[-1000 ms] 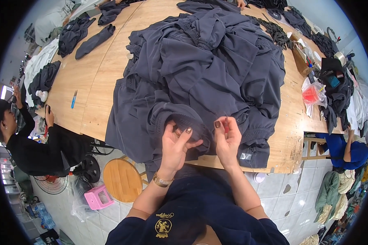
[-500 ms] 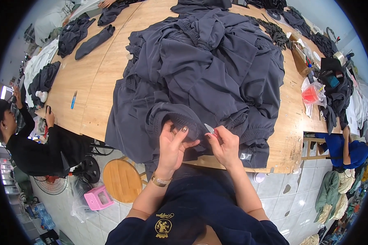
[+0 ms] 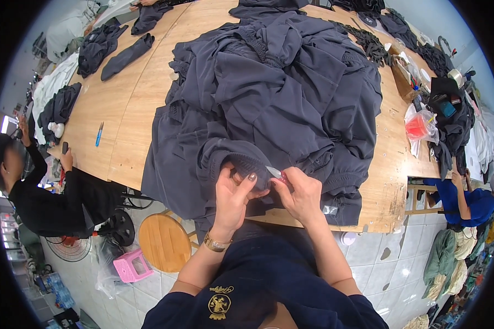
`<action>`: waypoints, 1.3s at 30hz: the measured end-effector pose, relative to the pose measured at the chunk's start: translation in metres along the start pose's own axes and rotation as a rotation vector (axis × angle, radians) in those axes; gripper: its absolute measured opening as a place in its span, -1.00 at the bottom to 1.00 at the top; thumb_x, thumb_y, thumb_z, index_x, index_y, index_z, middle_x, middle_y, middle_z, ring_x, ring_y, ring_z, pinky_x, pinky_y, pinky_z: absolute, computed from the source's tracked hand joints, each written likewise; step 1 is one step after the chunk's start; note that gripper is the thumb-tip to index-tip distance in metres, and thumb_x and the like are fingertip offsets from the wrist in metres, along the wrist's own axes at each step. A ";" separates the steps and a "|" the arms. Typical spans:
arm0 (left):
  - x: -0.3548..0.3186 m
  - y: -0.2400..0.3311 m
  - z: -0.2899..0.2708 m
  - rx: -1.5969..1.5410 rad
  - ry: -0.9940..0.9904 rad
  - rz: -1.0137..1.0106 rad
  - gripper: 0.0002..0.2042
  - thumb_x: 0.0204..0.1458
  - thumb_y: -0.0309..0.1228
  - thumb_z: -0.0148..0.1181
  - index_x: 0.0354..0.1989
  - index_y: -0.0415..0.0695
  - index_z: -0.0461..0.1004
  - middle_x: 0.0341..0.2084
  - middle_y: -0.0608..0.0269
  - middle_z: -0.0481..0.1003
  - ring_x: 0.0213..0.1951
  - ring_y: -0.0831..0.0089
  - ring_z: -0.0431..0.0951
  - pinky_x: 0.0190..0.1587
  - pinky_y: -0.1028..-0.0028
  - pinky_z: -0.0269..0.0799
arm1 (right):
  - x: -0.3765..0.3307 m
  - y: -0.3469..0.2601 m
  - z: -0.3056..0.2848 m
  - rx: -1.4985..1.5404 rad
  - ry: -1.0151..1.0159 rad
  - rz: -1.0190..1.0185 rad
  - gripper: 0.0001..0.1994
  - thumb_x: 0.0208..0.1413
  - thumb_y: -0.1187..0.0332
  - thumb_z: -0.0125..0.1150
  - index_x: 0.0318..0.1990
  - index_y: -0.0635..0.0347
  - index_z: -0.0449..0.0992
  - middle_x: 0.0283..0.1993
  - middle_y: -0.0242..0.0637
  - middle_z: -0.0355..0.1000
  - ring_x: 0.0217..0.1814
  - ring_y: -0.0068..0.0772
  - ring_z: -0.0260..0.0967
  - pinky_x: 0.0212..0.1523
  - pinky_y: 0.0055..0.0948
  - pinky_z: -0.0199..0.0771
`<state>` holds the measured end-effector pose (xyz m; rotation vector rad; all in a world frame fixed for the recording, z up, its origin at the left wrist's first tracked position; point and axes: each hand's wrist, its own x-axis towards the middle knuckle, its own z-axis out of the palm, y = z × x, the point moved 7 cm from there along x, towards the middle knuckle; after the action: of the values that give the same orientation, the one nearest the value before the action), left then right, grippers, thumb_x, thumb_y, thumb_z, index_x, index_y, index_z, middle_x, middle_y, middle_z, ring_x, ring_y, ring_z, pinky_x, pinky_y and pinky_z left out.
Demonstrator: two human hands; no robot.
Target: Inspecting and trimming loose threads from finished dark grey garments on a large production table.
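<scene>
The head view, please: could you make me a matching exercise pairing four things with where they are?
Things:
1. small metal blade
2. round wooden stool
3. pink plastic stool
4. blue pen-like tool

Places:
A. on the floor by a fan
B. on the bare tabletop, left
C. in the right hand
D. below the table edge

Pairs: 1-C, 2-D, 3-A, 4-B

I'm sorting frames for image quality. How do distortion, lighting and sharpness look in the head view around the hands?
Head view: fisheye bends the wooden table's edge toward a black rim; lighting is even and soft, without glare; the left hand, right hand and small metal blade on the dark grey garment pile are sharp; the rim is softer.
</scene>
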<state>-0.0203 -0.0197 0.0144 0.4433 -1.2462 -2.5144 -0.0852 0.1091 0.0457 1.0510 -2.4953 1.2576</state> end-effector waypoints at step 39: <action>-0.006 -0.002 -0.011 0.075 0.055 0.116 -0.81 -0.07 -0.64 0.20 -0.24 -0.32 0.44 -0.34 0.26 0.50 -0.27 0.39 0.55 -0.04 0.30 0.50 | -0.011 -0.045 0.010 0.483 -0.066 -0.011 -0.79 -0.14 0.50 0.27 -0.31 0.26 0.41 -0.58 -0.24 0.37 -0.64 -0.43 0.34 -0.59 -0.51 0.31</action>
<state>-0.0109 -0.0241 0.0069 0.4412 -1.3094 -2.3508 -0.0467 0.0891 0.0639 1.2111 -2.2758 1.9094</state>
